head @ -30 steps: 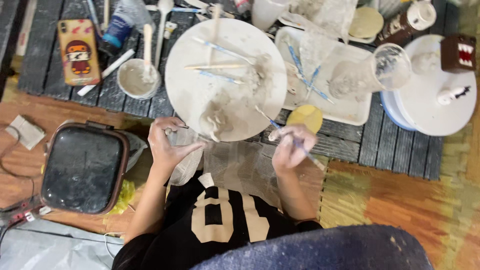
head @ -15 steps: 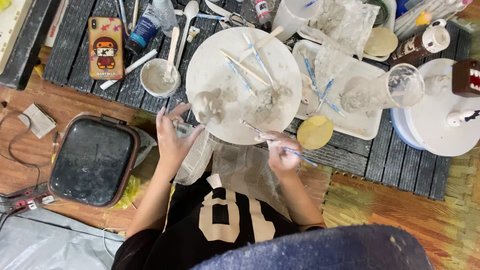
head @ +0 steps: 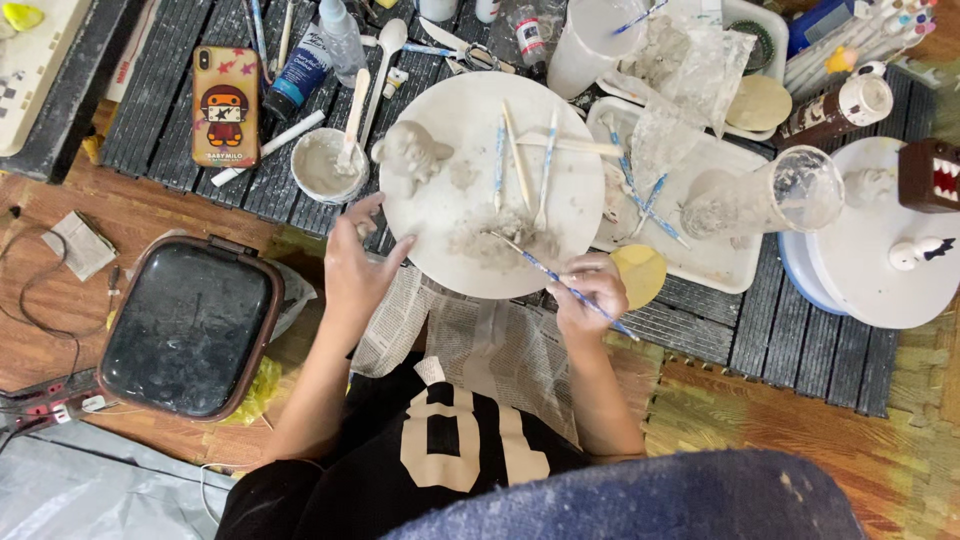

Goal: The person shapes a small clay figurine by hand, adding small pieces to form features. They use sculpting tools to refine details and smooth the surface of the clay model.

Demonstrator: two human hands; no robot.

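round board (head: 470,120) white | clay figure (head: 410,152) grey | tool (head: 560,283) blue-patterned | sponge (head: 640,275) yellow | newspaper (head: 480,340) b/w print

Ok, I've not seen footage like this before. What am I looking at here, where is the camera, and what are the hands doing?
There is no machine: a person works with bare hands, and one camera worn on the head looks straight down, so you see arms, lap and a low slatted table.

The left hand is open, fingers spread at the edge of a round white board, holding nothing. The right hand grips a thin blue-patterned modelling tool whose tip reaches a smear of grey clay on the board.

Also on the board are a small clay figure and a few wooden sticks. Around it lie a small bowl of slip, a phone in a cartoon case, a white tray, a clear cup and a dark closed case. Newspaper covers the lap.
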